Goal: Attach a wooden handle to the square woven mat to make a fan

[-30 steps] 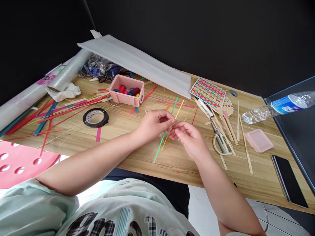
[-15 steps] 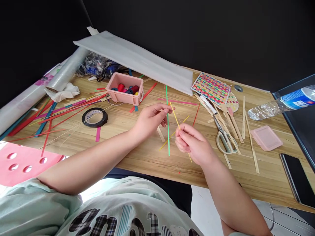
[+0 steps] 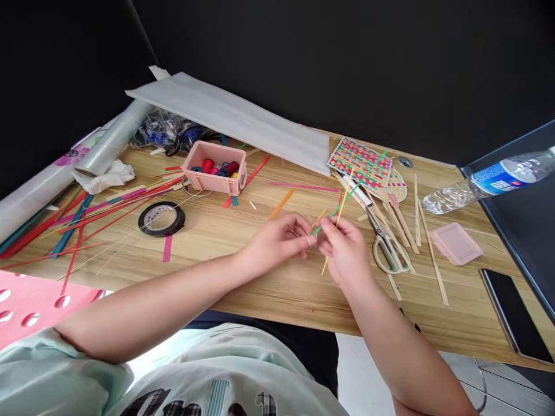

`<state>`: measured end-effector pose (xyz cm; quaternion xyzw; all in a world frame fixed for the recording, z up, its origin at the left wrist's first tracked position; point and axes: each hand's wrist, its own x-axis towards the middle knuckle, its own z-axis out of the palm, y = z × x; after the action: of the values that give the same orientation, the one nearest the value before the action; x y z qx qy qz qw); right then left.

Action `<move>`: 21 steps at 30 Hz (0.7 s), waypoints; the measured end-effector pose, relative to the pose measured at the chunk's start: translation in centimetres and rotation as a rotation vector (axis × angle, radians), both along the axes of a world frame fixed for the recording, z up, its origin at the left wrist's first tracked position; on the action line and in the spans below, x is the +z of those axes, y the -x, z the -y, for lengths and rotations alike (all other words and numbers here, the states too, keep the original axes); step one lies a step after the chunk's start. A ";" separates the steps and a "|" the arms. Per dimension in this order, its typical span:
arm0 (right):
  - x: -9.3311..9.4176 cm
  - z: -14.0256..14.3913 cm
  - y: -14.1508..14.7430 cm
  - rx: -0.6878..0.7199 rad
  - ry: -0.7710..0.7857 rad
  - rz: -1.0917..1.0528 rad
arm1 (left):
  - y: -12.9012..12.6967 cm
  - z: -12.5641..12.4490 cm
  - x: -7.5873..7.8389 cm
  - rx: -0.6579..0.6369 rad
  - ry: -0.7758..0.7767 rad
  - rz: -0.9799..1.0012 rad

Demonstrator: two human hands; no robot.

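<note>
My left hand [image 3: 288,240] is closed, thumb and fingers pinching the lower end of a thin green strip [image 3: 366,174]. That strip slants up to the right, passing my right fingertips. In my right hand [image 3: 346,245], a narrow yellow strip [image 3: 346,193] is pinched between thumb and fingers, standing steeply and crossing the green one. Whether the right fingers also grip the green strip I cannot tell. Both hands nearly touch above the wooden table [image 3: 260,294]. Another yellow strip [image 3: 319,218] lies beneath them, partly hidden by my hands.
Black tape [image 3: 177,219] and a pink box [image 3: 212,183] of thread spools stand left. Scissors [image 3: 388,248], pale wooden strips, a woven colourful mat [image 3: 359,162], a pink lid [image 3: 457,244], a phone [image 3: 515,315] and a bottle [image 3: 498,177] lie right. An orange strip [image 3: 281,203] lies behind my left hand.
The green strip has swung from near upright to a slant toward the upper right. My hands have come closer together and lower, and the yellow strip now leans the other way.
</note>
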<state>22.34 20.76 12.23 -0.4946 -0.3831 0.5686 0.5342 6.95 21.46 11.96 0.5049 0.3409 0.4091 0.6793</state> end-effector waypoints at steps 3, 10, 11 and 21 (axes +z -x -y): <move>-0.2 -0.2 0.0 0.025 0.019 0.009 | -0.5 0.3 -0.4 -0.007 -0.008 -0.027; -0.7 -0.1 0.4 0.099 -0.024 0.055 | -0.8 0.1 -0.7 0.027 0.182 0.016; -0.7 -0.1 0.4 0.104 -0.030 0.051 | -0.8 0.0 -0.7 0.038 0.169 0.014; -0.6 0.5 -0.5 0.404 -0.143 0.180 | 0.6 -0.9 0.6 0.335 0.086 -0.040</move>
<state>22.82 20.24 11.63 -0.4173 -0.5598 0.5890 0.4069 6.31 22.39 12.60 0.4194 0.4508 0.4915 0.6159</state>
